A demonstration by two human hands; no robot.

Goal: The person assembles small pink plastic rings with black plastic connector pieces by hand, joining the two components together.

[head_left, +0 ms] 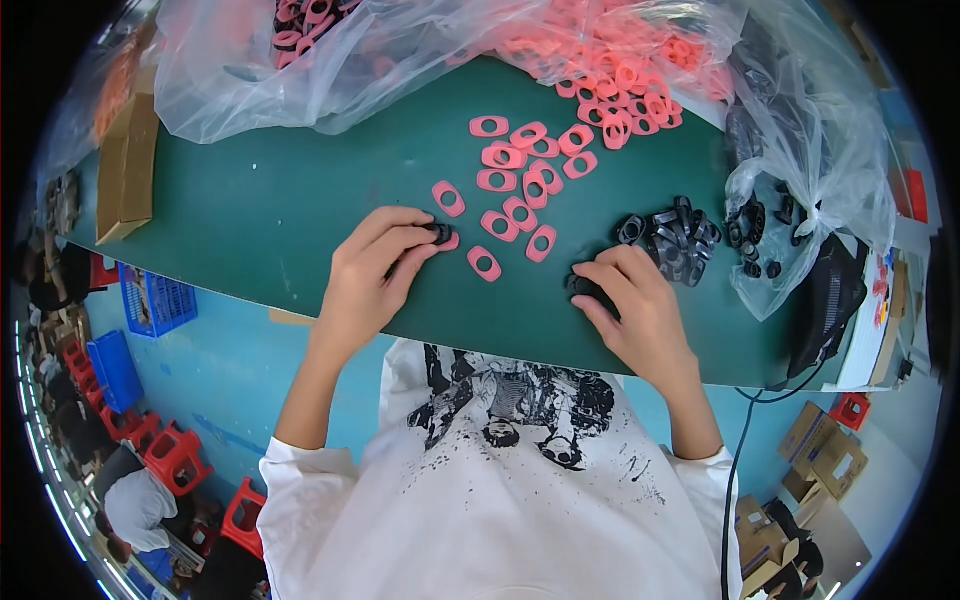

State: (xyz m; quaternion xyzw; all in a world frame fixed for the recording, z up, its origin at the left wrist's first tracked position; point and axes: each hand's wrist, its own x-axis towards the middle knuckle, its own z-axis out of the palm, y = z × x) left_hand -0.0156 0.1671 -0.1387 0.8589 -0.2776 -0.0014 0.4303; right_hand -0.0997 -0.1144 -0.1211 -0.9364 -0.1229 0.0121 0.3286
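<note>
My left hand (372,268) is closed over a small black plastic part (441,233), pinched at the fingertips. A pink oval ring (453,242) shows right beside that part; whether the two are joined I cannot tell. My right hand (642,308) has its fingers and thumb around another black plastic part (588,289) at the table's near side. Between the hands lie several loose pink rings, one of them (484,264) closest to my left fingertips. Just beyond my right hand sits a small heap of black parts (682,240).
Across the green table (260,210), a large pile of pink rings (620,85) spills from a clear plastic bag (400,60). A knotted bag of black parts (800,215) stands at the right, a cardboard box (127,170) at the left. A black cable (735,480) hangs off the right edge.
</note>
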